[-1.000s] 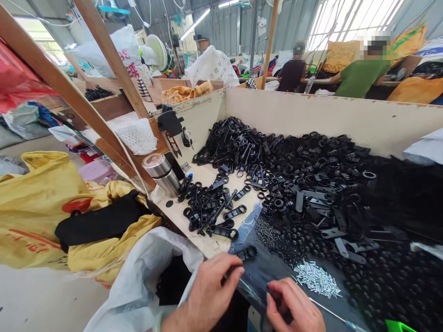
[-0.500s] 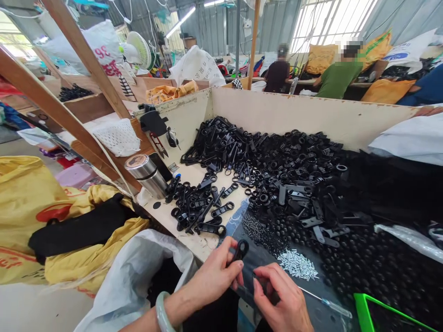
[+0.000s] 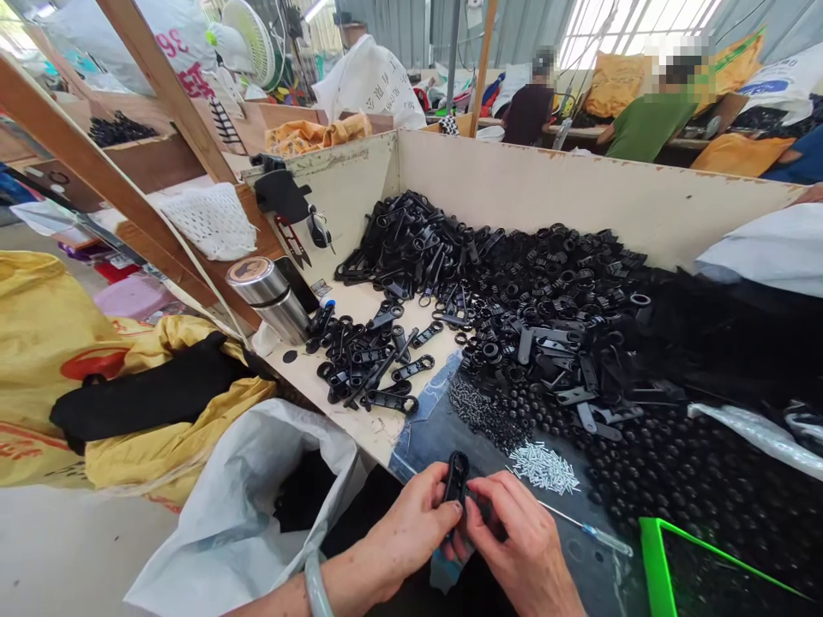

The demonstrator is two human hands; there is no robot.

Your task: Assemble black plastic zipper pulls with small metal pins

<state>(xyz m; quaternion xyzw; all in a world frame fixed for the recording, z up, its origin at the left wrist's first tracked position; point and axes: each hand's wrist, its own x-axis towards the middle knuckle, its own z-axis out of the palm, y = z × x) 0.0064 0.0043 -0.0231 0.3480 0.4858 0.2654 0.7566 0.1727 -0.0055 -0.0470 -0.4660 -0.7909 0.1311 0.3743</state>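
Observation:
A black plastic handle-like part (image 3: 457, 474) with a ring at its top stands tilted in my left hand (image 3: 417, 523), thumb and fingers closed round it. My right hand (image 3: 518, 536) is pinched close against the side of that part; whatever lies between its fingertips is too small or hidden to name. Just beyond the right hand lies a heap of small silver pins (image 3: 545, 468). A screwdriver (image 3: 597, 536) with a clear handle rests to the right of it. Similar black parts (image 3: 369, 364) lie in a loose pile ahead of my left hand.
Black rings and levers (image 3: 540, 266) are heaped along the back wall of the bench. Black balls (image 3: 669, 463) spread at the right, beside a green-rimmed tray (image 3: 656, 566). A steel flask (image 3: 273, 300) stands at left, above an opened white sack (image 3: 244, 488). Two people sit far off.
My right hand has moved in to the black part, closing the gap between the hands. The part has shifted slightly right and now stands more upright. The whole view has tilted down a little.

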